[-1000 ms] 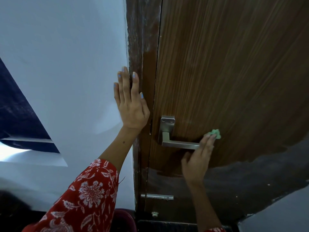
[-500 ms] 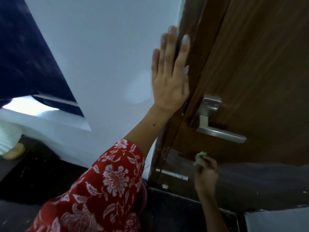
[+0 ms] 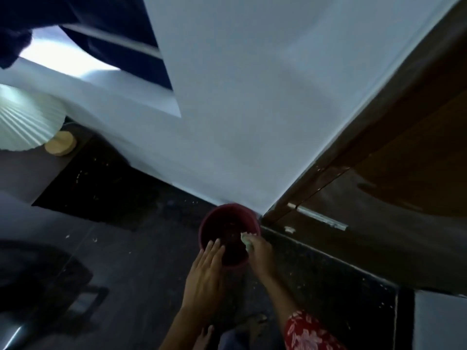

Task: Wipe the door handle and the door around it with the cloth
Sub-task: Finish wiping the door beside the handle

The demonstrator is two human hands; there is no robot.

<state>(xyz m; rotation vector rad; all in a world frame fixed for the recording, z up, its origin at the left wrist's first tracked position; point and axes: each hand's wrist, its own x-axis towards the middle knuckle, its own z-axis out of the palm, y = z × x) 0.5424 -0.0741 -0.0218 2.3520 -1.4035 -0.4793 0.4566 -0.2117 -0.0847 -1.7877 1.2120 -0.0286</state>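
A person is bending over a dark red bucket (image 3: 228,233) that is standing on the dark floor (image 3: 126,261) at the foot of the white wall (image 3: 252,97), just beside the bottom corner of the wooden door (image 3: 404,152). The right hand (image 3: 260,253) is holding the pale green cloth (image 3: 248,239) bunched up over the bucket's right rim, its grip clamped around the cloth with only a crumpled end showing. The left hand (image 3: 204,274) is hovering over the near rim with its fingers (image 3: 214,248) spread apart and flat, gripping nothing. The door handle is out of view here; only the lower part of the door and a metal strip (image 3: 321,218) near its base are showing.

Judging by this, the step in hand is wetting or rinsing the cloth in the bucket, not wiping. Whether the bucket is holding water cannot be told, since its inside is dark and blurred. The next move is likely calling for dipping or wringing the cloth with both hands, then rising and carrying it back up to the handle and the wood around it. A pleated white lampshade (image 3: 27,122) on a wooden base (image 3: 60,142) is sitting well apart at the left.
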